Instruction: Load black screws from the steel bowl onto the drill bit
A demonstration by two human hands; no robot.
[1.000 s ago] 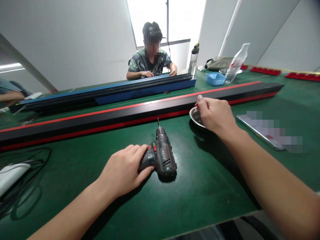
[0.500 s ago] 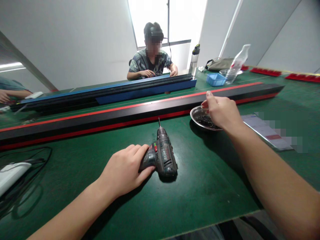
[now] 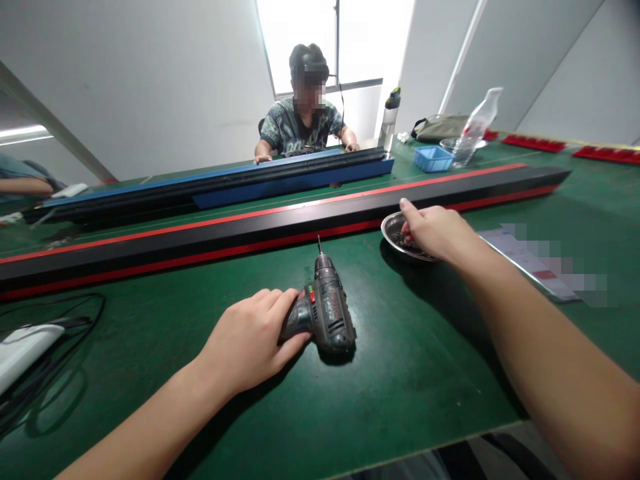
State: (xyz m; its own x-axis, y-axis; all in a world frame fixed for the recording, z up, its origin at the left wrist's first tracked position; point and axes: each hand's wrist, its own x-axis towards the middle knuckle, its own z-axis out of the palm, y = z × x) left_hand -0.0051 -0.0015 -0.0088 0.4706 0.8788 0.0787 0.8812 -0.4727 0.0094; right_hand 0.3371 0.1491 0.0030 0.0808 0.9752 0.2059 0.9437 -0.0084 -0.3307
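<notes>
My left hand [image 3: 253, 337] is wrapped round the handle of a black cordless drill [image 3: 333, 310]. The drill lies on its side on the green table, its thin bit pointing away from me, just short of a long black bar with red edges [image 3: 240, 230]. Over a shallow metal bowl [image 3: 387, 241] is my right hand [image 3: 433, 230], thumb raised and fingers curled down into the bowl. Small dark pieces [image 3: 400, 239], like screws, lie inside. My hand covers much of them, and whatever its fingertips hold is hidden.
Across the table [image 3: 280, 413] a person [image 3: 310, 113] sits behind blue and black bars [image 3: 295, 183]. A blue basket [image 3: 433, 159], a plastic bottle [image 3: 477, 130] and a drinking flask [image 3: 389, 120] stand at the back right. Cables and a white box [image 3: 27, 353] lie left; a flat packet [image 3: 530, 267] lies right.
My right hand has lowered and shifted slightly left, its fingers now deeper in the bowl. My left hand and the drill stay put. The person opposite has moved a hand to the left.
</notes>
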